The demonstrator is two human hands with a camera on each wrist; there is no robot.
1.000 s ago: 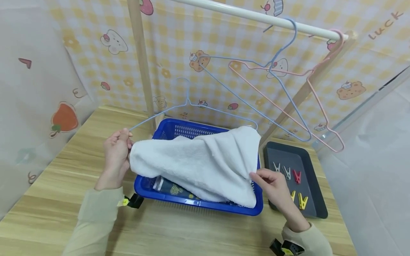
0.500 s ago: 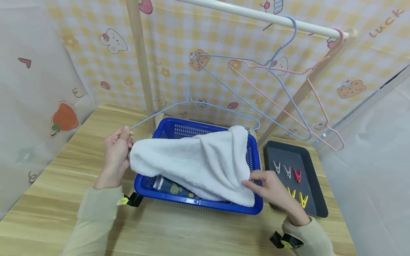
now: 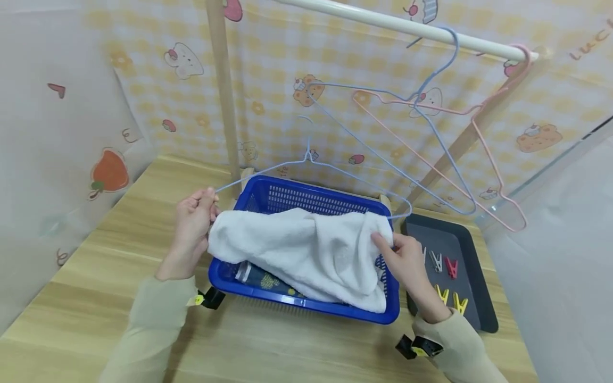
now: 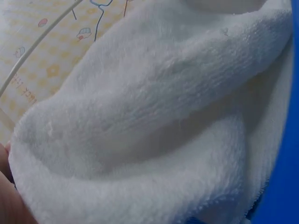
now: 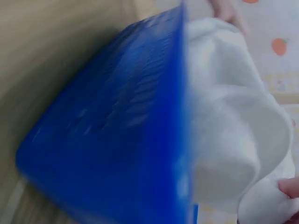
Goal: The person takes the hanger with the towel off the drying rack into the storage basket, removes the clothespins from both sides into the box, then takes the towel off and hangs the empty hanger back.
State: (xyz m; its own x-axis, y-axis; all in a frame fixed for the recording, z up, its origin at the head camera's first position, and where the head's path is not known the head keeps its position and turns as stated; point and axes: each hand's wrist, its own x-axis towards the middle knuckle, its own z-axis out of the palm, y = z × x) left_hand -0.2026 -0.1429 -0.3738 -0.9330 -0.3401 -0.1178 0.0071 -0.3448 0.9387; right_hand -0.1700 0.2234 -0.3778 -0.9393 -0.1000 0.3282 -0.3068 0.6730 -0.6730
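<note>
A white towel (image 3: pixel 306 247) lies draped along the lower part of a light blue wire hanger (image 3: pixel 308 157), above a blue plastic basket (image 3: pixel 282 301). My left hand (image 3: pixel 191 223) pinches the hanger's left end together with the towel's left edge. On the other side, my right hand (image 3: pixel 409 263) pinches the towel's upper right part near the hanger's right end, which sticks out past the cloth. The towel (image 4: pixel 149 107) fills the left wrist view and hides the hanger's lower bar. In the right wrist view, towel folds (image 5: pixel 224 135) rise beside the blurred basket (image 5: pixel 117 140).
A dark blue printed item (image 3: pixel 268 282) lies in the basket. A grey tray (image 3: pixel 471 266) with several clothes pegs (image 3: pixel 452 267) stands to the right. Behind, a white rail (image 3: pixel 383 21) carries a blue hanger (image 3: pixel 440 138) and a pink hanger (image 3: pixel 488 159).
My right hand let go of the towel's right edge, then took hold of it higher up. The towel's right part has folded down, baring the hanger's right end. The view has shifted slightly.
</note>
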